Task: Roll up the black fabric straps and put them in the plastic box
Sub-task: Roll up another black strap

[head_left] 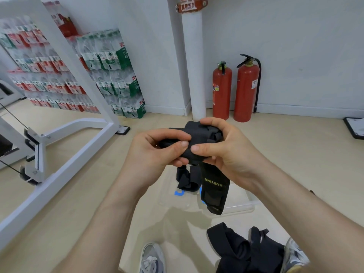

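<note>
A left hand (155, 148) and right hand (222, 146) hold a half-rolled black strap (197, 134) in the air above the clear box (241, 205) on the floor, fingers (211, 123) clamped on the roll; its long tail (214, 190) hangs free, so a slackened pinch could let the roll spring open.

The pale beige floor (295, 154) carried a clear plastic box (240, 205) at lower centre of the frame. A loose heap of black straps (236, 247) lay near it at lower right, between two grey shoes (151, 257) at the bottom edge. Two red fire extinguishers (245, 89) stood at upper centre-right beside a white pipe (194, 66). Stacked packs of bottled water (110, 75) filled the upper left, behind a white metal frame (65, 170). A black-edged board (355, 128) lay at the right edge.
</note>
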Demonstrator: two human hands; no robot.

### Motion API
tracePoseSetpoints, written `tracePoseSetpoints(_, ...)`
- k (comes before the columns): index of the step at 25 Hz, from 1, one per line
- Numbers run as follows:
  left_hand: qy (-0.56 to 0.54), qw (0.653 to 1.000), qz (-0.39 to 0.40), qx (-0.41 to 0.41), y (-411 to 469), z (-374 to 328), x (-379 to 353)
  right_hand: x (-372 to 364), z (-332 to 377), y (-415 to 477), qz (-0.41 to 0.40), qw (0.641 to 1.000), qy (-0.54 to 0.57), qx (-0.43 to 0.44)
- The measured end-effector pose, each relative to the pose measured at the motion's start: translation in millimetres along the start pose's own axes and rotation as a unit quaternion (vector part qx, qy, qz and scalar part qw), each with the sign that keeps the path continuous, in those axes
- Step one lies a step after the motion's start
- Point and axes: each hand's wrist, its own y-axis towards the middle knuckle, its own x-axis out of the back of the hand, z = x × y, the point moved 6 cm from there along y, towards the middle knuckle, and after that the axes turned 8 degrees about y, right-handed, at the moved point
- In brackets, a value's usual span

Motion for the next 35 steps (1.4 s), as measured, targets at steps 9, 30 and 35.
tracePoseSetpoints(9, -0.031, 0.995, 0.093, -0.025, -2, 0, 1, -5, 1, -5, 0.028, 0.996, 0.081, -0.032)
tracePoseSetpoints(30, -0.016, 0.994, 0.088, 0.065, -1, 13, -1, -3, 5, -4, 0.037, 0.985, -0.163, 0.039)
tracePoseSetpoints(35, -0.017, 0.987, 0.155, 0.027, -4, 8, 3, -8, -2, -6, 0.084, 0.996, -0.016, -0.025)
